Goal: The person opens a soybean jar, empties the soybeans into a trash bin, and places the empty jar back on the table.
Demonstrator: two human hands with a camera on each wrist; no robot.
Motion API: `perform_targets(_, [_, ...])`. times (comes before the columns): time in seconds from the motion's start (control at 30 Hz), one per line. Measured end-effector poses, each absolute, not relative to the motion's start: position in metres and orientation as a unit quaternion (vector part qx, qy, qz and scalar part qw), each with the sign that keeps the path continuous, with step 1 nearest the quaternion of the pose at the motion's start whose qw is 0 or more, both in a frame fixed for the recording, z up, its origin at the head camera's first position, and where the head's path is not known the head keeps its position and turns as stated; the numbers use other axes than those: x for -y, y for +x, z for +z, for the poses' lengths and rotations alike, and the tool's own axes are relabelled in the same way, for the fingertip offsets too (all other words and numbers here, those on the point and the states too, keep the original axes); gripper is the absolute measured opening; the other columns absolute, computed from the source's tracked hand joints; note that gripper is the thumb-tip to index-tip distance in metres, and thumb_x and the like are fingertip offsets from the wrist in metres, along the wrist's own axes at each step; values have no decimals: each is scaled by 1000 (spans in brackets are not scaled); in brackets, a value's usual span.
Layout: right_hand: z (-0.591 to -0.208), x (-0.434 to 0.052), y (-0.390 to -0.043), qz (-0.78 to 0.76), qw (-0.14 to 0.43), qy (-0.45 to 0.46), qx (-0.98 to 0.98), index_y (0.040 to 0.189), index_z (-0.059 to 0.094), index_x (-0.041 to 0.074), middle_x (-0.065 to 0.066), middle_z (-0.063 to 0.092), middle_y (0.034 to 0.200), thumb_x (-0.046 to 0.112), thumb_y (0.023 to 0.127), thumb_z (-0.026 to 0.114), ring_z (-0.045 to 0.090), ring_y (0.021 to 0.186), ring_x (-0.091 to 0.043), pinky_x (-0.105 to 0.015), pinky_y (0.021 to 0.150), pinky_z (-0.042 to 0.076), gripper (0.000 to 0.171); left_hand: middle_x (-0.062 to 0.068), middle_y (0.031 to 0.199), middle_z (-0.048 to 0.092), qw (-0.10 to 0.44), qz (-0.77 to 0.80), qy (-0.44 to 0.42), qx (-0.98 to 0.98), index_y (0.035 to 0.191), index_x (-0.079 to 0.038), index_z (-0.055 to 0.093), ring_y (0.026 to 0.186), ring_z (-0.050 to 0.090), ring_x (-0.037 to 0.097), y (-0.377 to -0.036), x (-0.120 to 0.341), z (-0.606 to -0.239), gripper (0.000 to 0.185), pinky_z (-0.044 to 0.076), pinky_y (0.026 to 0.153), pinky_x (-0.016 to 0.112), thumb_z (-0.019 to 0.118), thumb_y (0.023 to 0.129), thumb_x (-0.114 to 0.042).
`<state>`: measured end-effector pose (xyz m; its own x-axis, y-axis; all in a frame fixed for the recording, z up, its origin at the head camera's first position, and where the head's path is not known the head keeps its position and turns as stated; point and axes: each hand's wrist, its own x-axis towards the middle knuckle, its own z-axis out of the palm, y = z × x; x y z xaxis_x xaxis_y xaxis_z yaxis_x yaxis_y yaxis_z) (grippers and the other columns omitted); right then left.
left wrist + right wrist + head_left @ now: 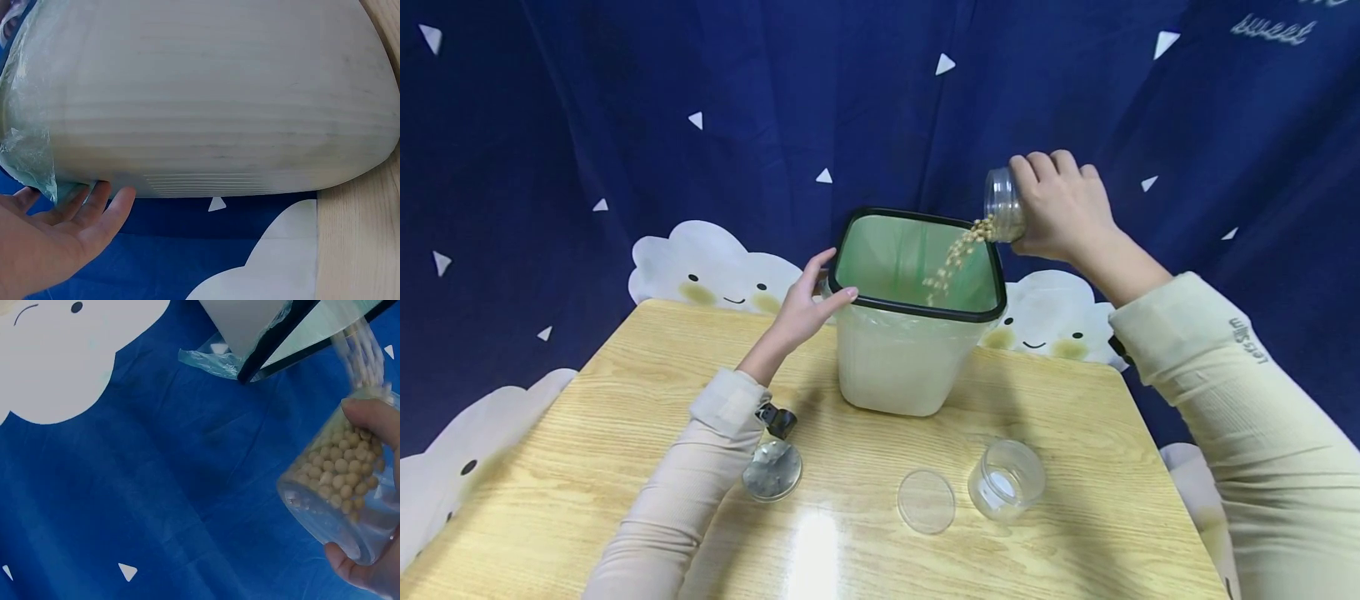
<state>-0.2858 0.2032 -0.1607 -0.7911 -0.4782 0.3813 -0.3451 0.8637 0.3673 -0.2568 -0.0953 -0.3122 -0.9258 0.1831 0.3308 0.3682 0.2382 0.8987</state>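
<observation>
Beans stream into a bin on a wooden table (625, 433)

Right hand (1063, 204) grips the tilted jar (1003, 204); left hand (805, 304), fingers relaxed, steadies the bin (902, 367) before a cloud-print blue backdrop (625, 125).

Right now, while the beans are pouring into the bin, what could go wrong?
The beans fall close to the bin's right rim, so some might bounce out onto the table. The jar is tipped steeply in the right hand; a loose grip might drop it in. The left hand only touches the rim, so the bin might shift.

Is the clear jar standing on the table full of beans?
No, the clear jar on the table looks empty, with its lid lying beside it.
</observation>
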Motion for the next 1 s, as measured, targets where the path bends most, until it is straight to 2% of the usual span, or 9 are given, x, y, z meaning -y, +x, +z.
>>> perform_targets(0.1, [-160,-202,-285,-147,239,225,933,126,35,-2,-26,42,122,27,52,83,37,109,-46,-60,77,38,93,27,136,34,73,-593,-175,783,142,-1,24,124,34,35,-245,93,-300,66,29,100,46,58,87,-14])
perform_targets(0.77, [-158,-195,-281,-234,249,270,900,126,34,0,-25,38,122,22,56,82,33,111,-44,-60,81,37,88,28,137,33,79,-589,-180,784,141,1,24,126,32,35,-242,91,-299,65,28,101,46,56,86,-13])
perform_targets(1.0, [-160,-191,-280,-269,281,325,862,127,37,3,-23,40,122,11,62,76,34,111,-41,-57,81,37,76,26,138,33,76,-590,-179,784,142,-3,23,126,32,33,-253,93,-310,67,28,102,45,58,86,-15])
